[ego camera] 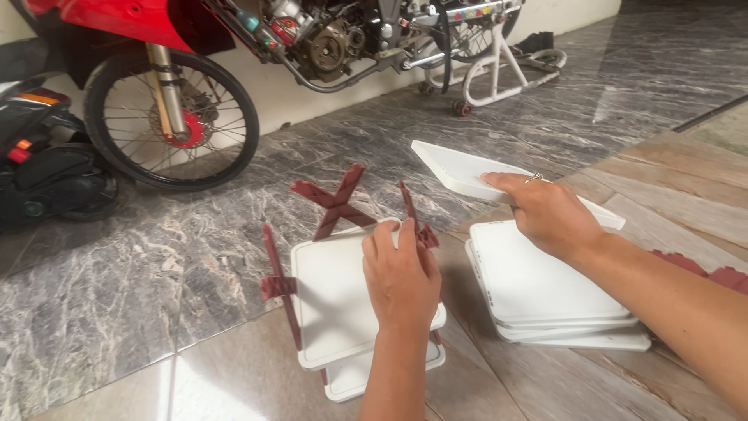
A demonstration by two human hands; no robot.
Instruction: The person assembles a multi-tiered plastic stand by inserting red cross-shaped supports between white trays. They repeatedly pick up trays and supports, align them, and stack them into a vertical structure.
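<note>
Left hand [401,277] lies flat, fingers together, on the white square plastic shelf panel [335,300], pinning it to its dark red plastic frame [336,204] on the marble floor [140,265]. Right hand [545,214] pinches another white panel [460,170], tilted off the stack of white panels [557,300]. Red motorbike [179,70] behind.

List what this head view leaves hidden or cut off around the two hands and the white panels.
- Lower white panel: mostly covered by the upper white panel.
- Upper panel's right part: under the left hand.
- Stack of white panels: count unclear; right hand covers its far corner.
- Dark red pieces: cut off by the right edge.
- Motorcycle: top cropped.
</note>
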